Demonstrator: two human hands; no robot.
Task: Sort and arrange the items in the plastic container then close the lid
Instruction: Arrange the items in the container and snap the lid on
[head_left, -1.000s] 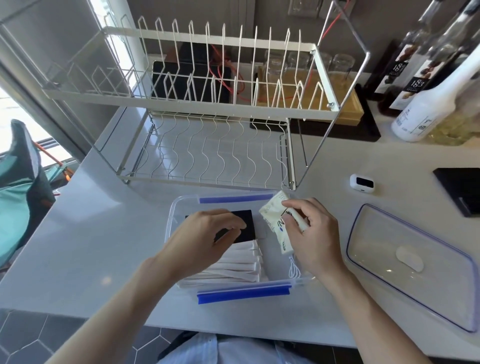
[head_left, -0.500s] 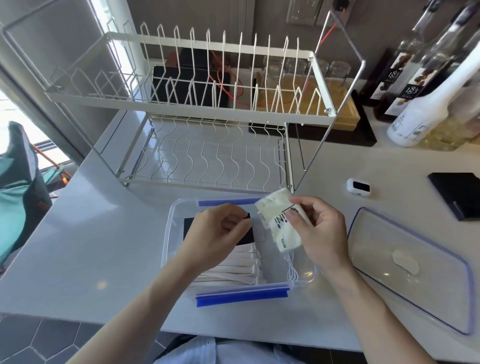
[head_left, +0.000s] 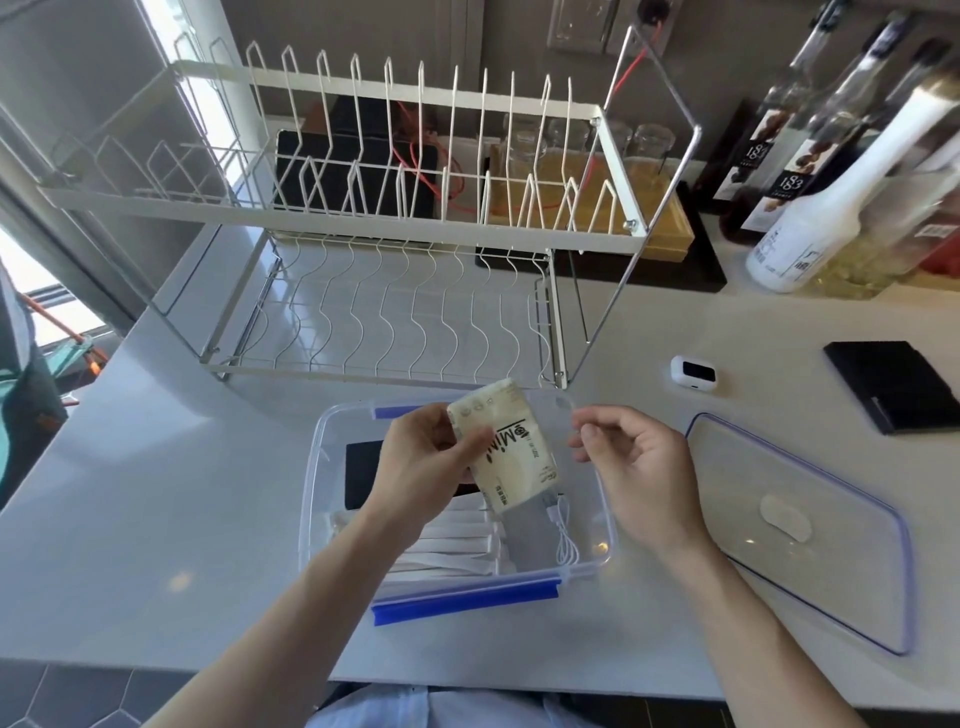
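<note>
My left hand (head_left: 421, 470) grips the tissue pack (head_left: 501, 447) above the container (head_left: 605, 525); right hand (head_left: 636, 467) empty, loosely curled. I'd lay it flat in the bare right side, clear of the cable (head_left: 563, 540)

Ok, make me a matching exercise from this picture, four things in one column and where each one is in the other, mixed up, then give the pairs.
Things:
1. tissue pack
2. lid
3. white cable
4. black card

Places:
A. flat on the counter, right of the container
B. coiled on the container floor, right side
C. held in the left hand, above the container
D. lying in the container, far left part

Pairs: 1-C, 2-A, 3-B, 4-D
</note>
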